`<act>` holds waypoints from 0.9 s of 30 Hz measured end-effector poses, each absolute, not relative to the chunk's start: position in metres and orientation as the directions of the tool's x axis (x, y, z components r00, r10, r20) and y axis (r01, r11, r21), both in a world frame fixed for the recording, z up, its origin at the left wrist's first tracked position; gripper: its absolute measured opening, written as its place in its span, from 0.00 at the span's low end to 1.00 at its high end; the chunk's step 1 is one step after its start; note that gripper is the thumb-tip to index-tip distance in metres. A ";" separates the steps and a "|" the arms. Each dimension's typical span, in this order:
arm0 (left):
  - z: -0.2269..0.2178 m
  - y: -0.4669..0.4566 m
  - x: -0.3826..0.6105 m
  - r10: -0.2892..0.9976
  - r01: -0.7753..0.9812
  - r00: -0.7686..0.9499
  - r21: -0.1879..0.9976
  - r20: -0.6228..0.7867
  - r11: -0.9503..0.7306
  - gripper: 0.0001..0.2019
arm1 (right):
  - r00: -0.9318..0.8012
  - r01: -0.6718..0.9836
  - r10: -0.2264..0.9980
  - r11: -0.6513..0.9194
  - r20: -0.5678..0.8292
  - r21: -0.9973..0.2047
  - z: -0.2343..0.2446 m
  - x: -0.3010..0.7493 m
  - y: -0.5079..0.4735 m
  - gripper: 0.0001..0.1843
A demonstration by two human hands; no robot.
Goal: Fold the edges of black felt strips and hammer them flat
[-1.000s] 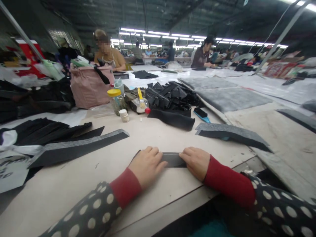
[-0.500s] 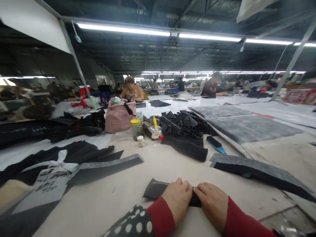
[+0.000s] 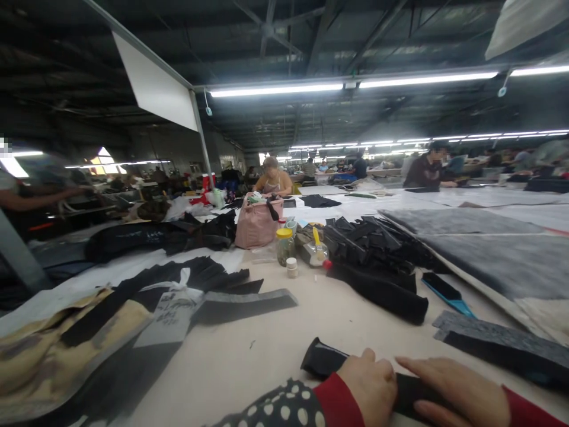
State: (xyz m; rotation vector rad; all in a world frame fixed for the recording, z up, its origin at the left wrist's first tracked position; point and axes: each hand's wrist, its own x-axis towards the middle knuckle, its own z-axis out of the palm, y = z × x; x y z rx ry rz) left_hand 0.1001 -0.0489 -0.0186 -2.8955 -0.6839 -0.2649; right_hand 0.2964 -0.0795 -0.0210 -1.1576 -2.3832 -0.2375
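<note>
A narrow black fabric strip (image 3: 322,359) lies on the beige table (image 3: 249,356) at the lower edge of the view, its left end curling up. My left hand (image 3: 370,385) rests on it with fingers curled over the strip. My right hand (image 3: 457,391) lies just to the right, fingers stretched flat along the same strip and pressing it down. Both wrists wear red cuffs and dark polka-dot sleeves.
A heap of black strips (image 3: 373,243), a yellow-lidded jar (image 3: 284,244), a small bottle (image 3: 291,267), a brush bottle (image 3: 316,252) and a pink bag (image 3: 258,222) stand behind. Grey felt strips (image 3: 498,344) lie at right, black pieces (image 3: 244,302) at left. Other people work at far tables.
The camera has tilted upward, so my hands sit lower in view. My right hand has flattened along the strip; the strip's left end now curls up.
</note>
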 end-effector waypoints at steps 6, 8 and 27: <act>-0.031 -0.046 0.098 0.465 0.503 0.844 -0.096 0.265 -0.859 0.12 | -0.560 0.790 0.690 0.611 0.459 0.046 0.089 0.265 -0.006 0.21; -0.034 -0.043 0.088 0.463 0.515 0.827 -0.097 0.320 -0.852 0.13 | -0.568 0.802 0.716 0.592 0.406 0.077 0.118 0.246 0.030 0.23; -0.060 0.003 -0.044 0.628 0.668 0.707 -0.015 0.324 -0.744 0.15 | -0.274 0.882 0.852 0.408 0.447 -0.236 0.199 0.035 0.306 0.28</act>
